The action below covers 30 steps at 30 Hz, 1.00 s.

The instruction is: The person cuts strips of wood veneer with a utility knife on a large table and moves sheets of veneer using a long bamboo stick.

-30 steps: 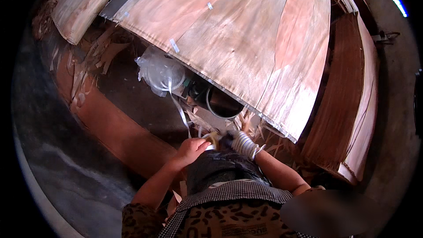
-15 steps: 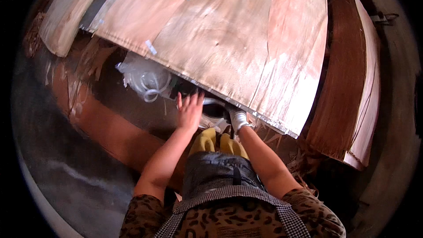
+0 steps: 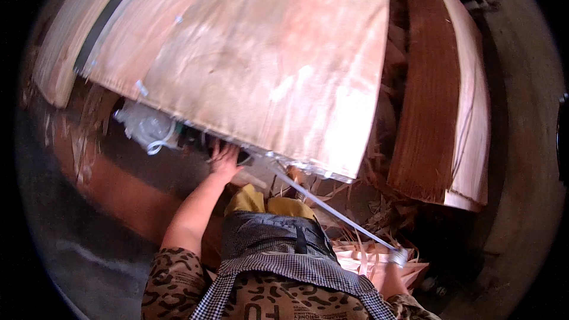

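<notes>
A pale, narrow strip (image 3: 329, 206), like tape or strapping, runs taut and slanting from the near edge of a large stack of wood veneer sheets (image 3: 237, 53) to my right hand (image 3: 398, 258). That hand, in a white covering, is closed on the strip low at the right, beside my body. My left hand (image 3: 224, 163) lies at the stack's near edge, fingers stretched out and apart. Its fingertips reach dark objects in the shadow under the edge, and I cannot make out whether they touch them. A clear plastic bag (image 3: 145, 127) sits left of this hand.
More veneer sheets (image 3: 424, 95) stand in a bundle on the right, with another pale stack (image 3: 83, 29) at the far left. Wood scraps (image 3: 361, 255) lie by my right side. A long reddish-brown board or strip (image 3: 112, 186) stretches along the floor at left.
My right hand has moved from the stack's edge down and to the right, drawing the strip out in a long line. My left hand stays by the edge. The view has shifted right.
</notes>
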{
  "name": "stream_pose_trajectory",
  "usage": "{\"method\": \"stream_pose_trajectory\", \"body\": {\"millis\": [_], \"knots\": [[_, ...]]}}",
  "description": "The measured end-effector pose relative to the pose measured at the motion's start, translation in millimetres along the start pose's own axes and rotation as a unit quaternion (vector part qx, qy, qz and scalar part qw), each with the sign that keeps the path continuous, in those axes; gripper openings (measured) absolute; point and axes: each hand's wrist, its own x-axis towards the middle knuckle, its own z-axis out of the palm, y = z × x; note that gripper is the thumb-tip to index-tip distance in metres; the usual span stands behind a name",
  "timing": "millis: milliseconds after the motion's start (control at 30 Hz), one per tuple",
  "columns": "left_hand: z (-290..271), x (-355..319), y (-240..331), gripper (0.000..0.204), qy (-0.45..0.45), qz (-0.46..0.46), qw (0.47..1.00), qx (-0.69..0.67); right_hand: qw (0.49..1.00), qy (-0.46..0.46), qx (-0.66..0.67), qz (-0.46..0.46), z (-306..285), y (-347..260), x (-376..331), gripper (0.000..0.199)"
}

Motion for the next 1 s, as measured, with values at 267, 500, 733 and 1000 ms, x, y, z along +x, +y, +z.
{"method": "stream_pose_trajectory", "body": {"millis": [267,500,733,1000], "knots": [[-39.2,30.3,64.2,0.075,-0.179,-0.145,0.972,0.046,0.981,0.037,-0.144,0.127,-176.4,64.4,160.9,0.023],[-153.9,33.3,349.0,0.037,-0.270,0.239,0.840,-0.405,0.872,-0.334,-0.236,-0.268,32.2,-216.3,82.8,0.015],[-231.4,76.2,498.6,0.027,-0.045,0.206,0.839,-0.501,0.798,-0.313,0.001,-0.515,61.6,-343.0,98.2,0.013],[-271.6,186.8,521.6,0.012,0.096,0.143,0.763,-0.623,0.737,-0.546,0.395,-0.049,124.1,-413.5,172.7,0.022]]}}
